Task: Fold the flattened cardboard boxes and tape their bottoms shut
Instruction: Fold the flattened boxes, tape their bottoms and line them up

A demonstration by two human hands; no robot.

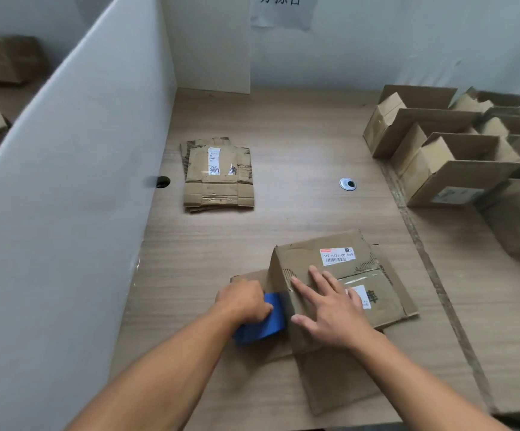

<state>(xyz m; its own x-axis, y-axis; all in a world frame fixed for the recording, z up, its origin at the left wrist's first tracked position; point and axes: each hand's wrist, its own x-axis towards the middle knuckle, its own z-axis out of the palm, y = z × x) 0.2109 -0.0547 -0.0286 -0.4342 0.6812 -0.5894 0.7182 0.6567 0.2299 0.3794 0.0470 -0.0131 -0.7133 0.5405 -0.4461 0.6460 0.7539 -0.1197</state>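
Observation:
A folded cardboard box (339, 262) stands bottom-up on the wooden table (299, 126) near me, its flaps spread out on the table around it. My right hand (327, 309) presses flat on the closed bottom flaps, fingers straight. My left hand (244, 300) grips a blue tape dispenser (263, 321) against the box's left side, where clear tape runs over the edge. A stack of flattened boxes (218, 175) lies farther back at the left-centre.
Several assembled open boxes (458, 163) stand in rows at the right. A tall white partition (75, 169) walls off the left side. A round cable grommet (347, 184) sits in the table between the stack and the boxes.

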